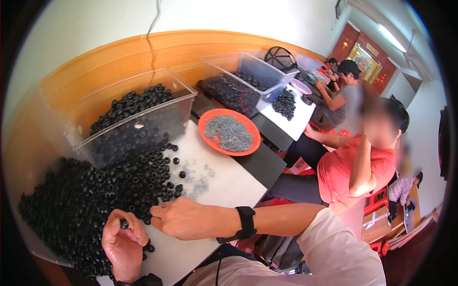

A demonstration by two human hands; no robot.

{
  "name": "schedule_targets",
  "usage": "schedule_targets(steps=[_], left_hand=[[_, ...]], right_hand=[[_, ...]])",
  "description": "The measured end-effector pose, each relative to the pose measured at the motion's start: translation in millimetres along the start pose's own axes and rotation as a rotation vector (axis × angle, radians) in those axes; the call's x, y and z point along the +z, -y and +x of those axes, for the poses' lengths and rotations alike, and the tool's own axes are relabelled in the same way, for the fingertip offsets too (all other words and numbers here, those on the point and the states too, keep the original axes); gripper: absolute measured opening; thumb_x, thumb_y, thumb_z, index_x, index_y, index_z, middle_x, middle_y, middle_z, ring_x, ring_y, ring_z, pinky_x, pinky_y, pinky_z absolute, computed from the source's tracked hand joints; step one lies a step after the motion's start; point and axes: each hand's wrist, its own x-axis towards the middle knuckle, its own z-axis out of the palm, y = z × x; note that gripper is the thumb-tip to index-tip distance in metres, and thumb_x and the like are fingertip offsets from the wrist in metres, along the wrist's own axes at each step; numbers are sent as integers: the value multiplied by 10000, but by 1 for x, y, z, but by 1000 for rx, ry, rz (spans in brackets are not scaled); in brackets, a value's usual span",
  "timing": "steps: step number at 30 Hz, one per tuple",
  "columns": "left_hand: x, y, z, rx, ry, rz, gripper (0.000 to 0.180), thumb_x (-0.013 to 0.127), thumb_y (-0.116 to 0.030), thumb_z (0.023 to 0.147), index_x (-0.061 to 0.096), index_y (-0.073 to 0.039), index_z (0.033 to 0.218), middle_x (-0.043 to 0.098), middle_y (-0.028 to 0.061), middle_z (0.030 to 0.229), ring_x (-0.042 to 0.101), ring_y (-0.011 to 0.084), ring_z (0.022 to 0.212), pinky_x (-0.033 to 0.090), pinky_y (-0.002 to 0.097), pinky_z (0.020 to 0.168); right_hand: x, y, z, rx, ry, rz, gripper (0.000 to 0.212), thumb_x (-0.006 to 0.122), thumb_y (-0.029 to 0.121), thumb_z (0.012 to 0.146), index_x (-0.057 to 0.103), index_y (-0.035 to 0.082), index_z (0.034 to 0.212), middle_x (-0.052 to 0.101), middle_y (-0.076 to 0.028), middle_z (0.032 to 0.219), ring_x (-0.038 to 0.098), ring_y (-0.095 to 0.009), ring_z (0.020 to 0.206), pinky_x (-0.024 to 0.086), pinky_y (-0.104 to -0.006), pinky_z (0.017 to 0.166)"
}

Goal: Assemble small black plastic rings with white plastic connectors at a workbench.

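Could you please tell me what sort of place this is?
Probably a parts workshop: black ring-shaped parts lie heaped, an orange plate holds small metal pieces, and a person in a red shirt sits nearby.

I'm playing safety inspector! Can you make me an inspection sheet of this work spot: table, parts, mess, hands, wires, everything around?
Surface: white work surface, its left side under heaped black rings.
Parts: more black rings in a clear tub; small metal springs on an orange plate.
Clutter: loose springs strewn on the white surface, near stray rings.
Hands: left hand holds one black ring; right hand curls beside it, contents hidden.
Cables: a thin cord runs down the wall.
Surroundings: a seated person in a red shirt, other people beyond.
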Motion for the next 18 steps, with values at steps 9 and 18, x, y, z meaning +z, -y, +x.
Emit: schedule_targets(steps=[9, 18], left_hand=[[-4, 3, 1, -7, 98, 99, 258, 492, -303, 900, 408, -89, 782, 363, 27, 600, 323, 138, 454, 252, 283, 406], [4, 0, -5, 68, -58, 52, 324, 526, -337, 870, 429, -47, 762, 413, 56, 583, 381, 150, 454, 309, 287, 417]], right_hand=[[13, 6, -2, 36, -32, -41, 139, 598, 102, 718, 565, -16, 783, 542, -109, 788, 606, -241, 662, 475, -340, 465], [6, 7, -2, 24, 8, 82, 177, 594, 96, 715, 542, -38, 819, 542, -133, 774, 611, -287, 713, 502, -371, 553]])
